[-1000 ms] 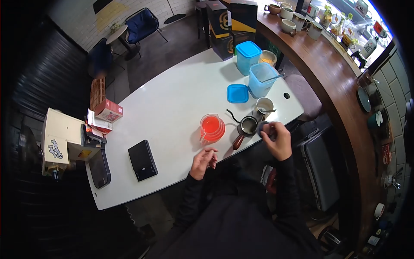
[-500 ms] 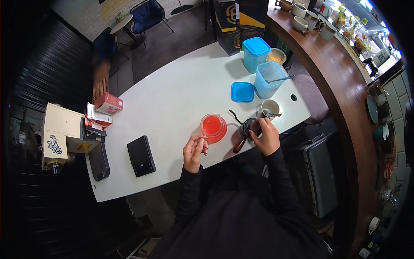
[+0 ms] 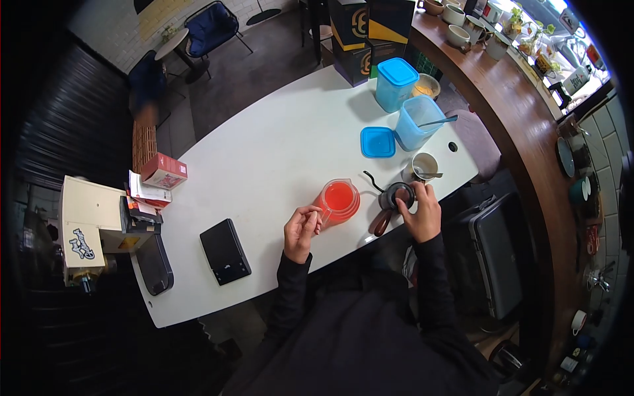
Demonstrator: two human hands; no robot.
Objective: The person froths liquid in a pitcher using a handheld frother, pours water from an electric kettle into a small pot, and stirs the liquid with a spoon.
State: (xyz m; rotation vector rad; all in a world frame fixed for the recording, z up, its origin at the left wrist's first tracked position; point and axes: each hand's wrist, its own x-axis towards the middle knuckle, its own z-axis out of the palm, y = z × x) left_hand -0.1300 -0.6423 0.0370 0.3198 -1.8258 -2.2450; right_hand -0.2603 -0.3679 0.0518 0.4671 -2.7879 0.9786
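A glass pitcher (image 3: 339, 210) of red liquid stands on the white table. My left hand (image 3: 302, 231) is closed on its handle at the near left side. To the right is a small dark kettle (image 3: 388, 200) with a thin curved black spout and a brown handle pointing toward me. My right hand (image 3: 422, 218) pinches a round, dark-rimmed lid (image 3: 400, 195) at the kettle's top; whether it is seated or raised I cannot tell. Just behind sits a cup (image 3: 423, 165) with a spoon in it.
An open blue container (image 3: 415, 132) with a spoon, a lidded blue container (image 3: 395, 89) and a loose blue lid (image 3: 378, 142) stand at the back right. A black scale (image 3: 226, 251) lies left. A wooden counter (image 3: 508, 119) with cups curves along the right.
The view has shifted slightly, so the table things appear farther right. My right fingers now grip the edge of the round lid, which shows more clearly. My left hand stays on the pitcher's handle.
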